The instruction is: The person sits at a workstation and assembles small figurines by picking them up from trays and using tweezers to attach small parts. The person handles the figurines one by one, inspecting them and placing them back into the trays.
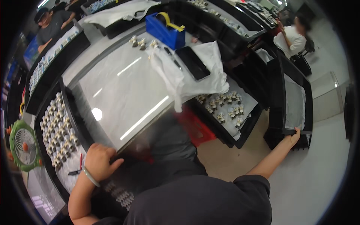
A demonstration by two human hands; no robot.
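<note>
At the right, my right hand (293, 138) is closed on the near rim of a black tray (308, 101), my arm stretched out to it. A white liner (294, 103) lies inside that tray. My left hand (99, 162), with a pale bangle at the wrist, is by the near corner of the table and the wall of another black tray (77, 116). Its fingers are curled and its thumb sticks out; what they grip, if anything, is hidden. Rows of small white-and-brown figurines (56, 129) stand in this left tray, beside a black pen (75, 172).
A glossy-topped table (123, 82) holds a blue tape dispenser (165, 32), a black phone (192, 62) and white sheeting (208, 56). More figurines (225, 105) lie in a low tray near a red stool (197, 127). A green fan (25, 146) stands left. Two people (52, 26) (294, 39) sit farther off.
</note>
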